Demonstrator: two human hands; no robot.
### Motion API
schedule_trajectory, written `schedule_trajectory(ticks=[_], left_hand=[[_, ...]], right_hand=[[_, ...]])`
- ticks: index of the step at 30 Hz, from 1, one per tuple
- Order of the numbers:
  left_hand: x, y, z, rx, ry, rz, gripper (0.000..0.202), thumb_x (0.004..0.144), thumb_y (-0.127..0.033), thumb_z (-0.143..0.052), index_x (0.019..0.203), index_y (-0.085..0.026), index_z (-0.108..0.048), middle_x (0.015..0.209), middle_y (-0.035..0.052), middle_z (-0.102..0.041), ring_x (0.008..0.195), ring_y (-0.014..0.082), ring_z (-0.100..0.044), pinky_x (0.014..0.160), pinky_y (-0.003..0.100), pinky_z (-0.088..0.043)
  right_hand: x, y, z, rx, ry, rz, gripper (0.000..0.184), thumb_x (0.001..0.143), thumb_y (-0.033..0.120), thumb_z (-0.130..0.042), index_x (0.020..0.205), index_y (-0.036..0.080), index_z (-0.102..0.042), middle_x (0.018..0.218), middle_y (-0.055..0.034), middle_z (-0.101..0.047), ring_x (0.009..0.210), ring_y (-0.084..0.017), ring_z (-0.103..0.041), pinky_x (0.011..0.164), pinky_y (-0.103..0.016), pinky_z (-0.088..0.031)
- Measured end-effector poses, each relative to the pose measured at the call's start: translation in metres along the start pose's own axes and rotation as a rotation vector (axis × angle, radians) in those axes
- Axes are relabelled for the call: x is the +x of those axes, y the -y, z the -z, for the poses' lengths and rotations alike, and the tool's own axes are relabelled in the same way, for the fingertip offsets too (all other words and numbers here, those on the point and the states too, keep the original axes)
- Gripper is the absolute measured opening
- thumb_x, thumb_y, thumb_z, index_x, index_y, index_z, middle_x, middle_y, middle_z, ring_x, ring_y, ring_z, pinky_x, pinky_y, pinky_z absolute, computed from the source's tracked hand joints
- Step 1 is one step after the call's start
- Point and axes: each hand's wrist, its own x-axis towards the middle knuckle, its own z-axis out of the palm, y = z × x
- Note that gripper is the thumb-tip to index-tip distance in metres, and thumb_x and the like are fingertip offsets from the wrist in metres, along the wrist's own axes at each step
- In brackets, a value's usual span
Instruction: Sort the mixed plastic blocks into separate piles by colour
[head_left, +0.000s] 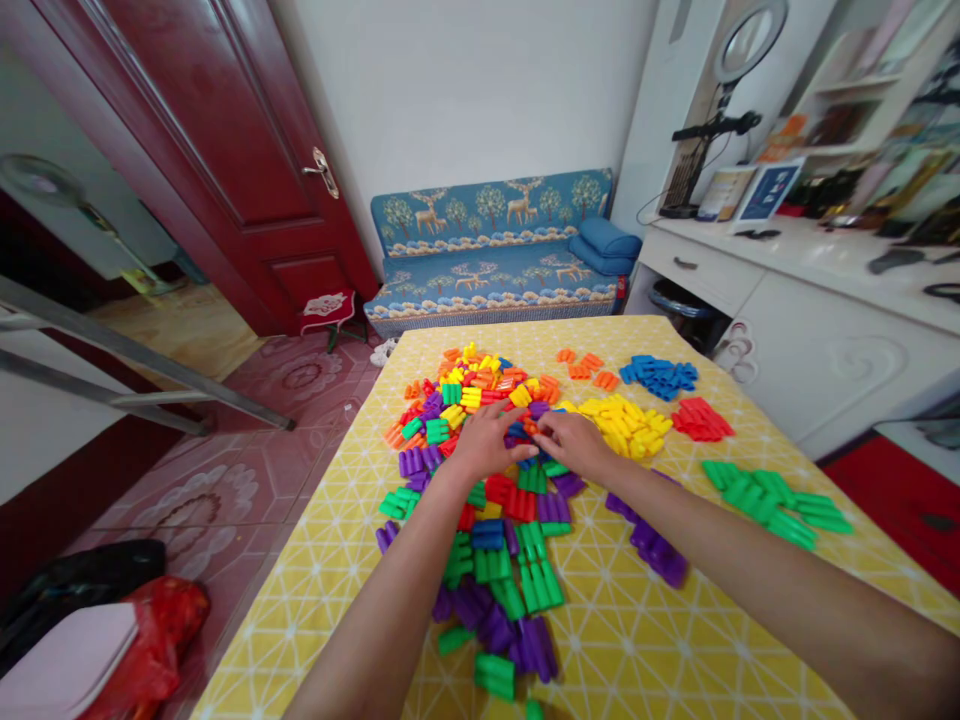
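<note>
A mixed pile of plastic building blocks in several colours spreads over the table. Over its middle, my left hand reaches in with fingers apart, touching blocks. Just to its right, my right hand has its fingertips closed on an orange block, partly hidden by the fingers. Blocks of single colours lie in groups on the right: yellow blocks beside my right hand, purple blocks partly under my right forearm, green blocks, red blocks, blue blocks and a few orange blocks.
A yellow patterned cloth covers the table. Beyond the far edge stands a blue sofa. A white cabinet with a ring light is at the right. Bags lie on the floor at the left, near metal legs.
</note>
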Motion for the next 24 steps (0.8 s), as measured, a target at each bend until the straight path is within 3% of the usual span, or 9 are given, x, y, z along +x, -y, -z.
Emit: schedule_trajectory(ticks=[4,7,11,16,19,24], left_hand=[[0.001,0.009,-0.013,0.101,0.105,0.105,0.074,0.071,-0.066,-0.066,0.136,-0.034,-0.051,0.147,0.0102,-0.042,0.134,0.0412,-0.035,0.108,0.062,-0.027],[-0.001,0.007,-0.014,0.16,0.136,0.142,0.075,0.073,-0.071,-0.059,0.139,-0.037,-0.046,0.15,0.0078,-0.037,0.136,0.0391,-0.032,0.108,0.06,-0.027],[-0.002,0.004,-0.012,0.226,0.171,0.181,0.074,0.074,-0.075,-0.053,0.14,-0.042,-0.042,0.152,0.0028,-0.034,0.137,0.035,-0.031,0.11,0.055,-0.027],[-0.002,0.004,-0.013,0.228,0.188,0.198,0.075,0.075,-0.076,-0.051,0.141,-0.043,-0.038,0.153,0.0014,-0.031,0.138,0.0345,-0.03,0.111,0.055,-0.026],[-0.002,0.003,-0.013,0.218,0.181,0.209,0.075,0.074,-0.076,-0.051,0.141,-0.043,-0.04,0.153,0.0011,-0.032,0.138,0.0364,-0.03,0.111,0.056,-0.025],[-0.002,0.004,-0.015,0.205,0.171,0.203,0.073,0.074,-0.075,-0.052,0.139,-0.042,-0.042,0.153,0.0015,-0.033,0.137,0.0364,-0.032,0.11,0.056,-0.027]], right_hand=[[0.023,-0.032,0.014,0.016,-0.079,-0.33,0.024,0.086,0.041,-0.05,0.082,0.022,-0.064,0.077,-0.0023,-0.068,0.074,-0.017,-0.062,0.063,-0.025,-0.037],[0.053,-0.069,0.024,0.032,-0.089,-0.529,0.028,0.085,0.034,-0.048,0.073,0.017,-0.066,0.077,-0.0068,-0.07,0.075,-0.018,-0.063,0.061,-0.025,-0.037],[0.088,-0.111,0.027,0.082,-0.044,-0.661,0.036,0.087,0.031,-0.045,0.065,0.013,-0.068,0.066,-0.0103,-0.069,0.064,-0.018,-0.062,0.058,-0.026,-0.04],[0.092,-0.13,0.028,0.088,-0.105,-0.697,0.038,0.089,0.038,-0.045,0.079,0.011,-0.071,0.081,-0.0171,-0.071,0.079,-0.024,-0.065,0.07,-0.033,-0.045],[0.072,-0.13,0.034,0.076,-0.16,-0.635,0.027,0.085,0.034,-0.05,0.087,0.018,-0.071,0.096,-0.0155,-0.072,0.092,-0.027,-0.065,0.078,-0.037,-0.047],[0.022,-0.116,0.038,0.13,-0.133,-0.45,0.019,0.079,0.028,-0.057,0.089,0.022,-0.072,0.095,-0.0075,-0.073,0.088,-0.024,-0.067,0.081,-0.035,-0.05]])
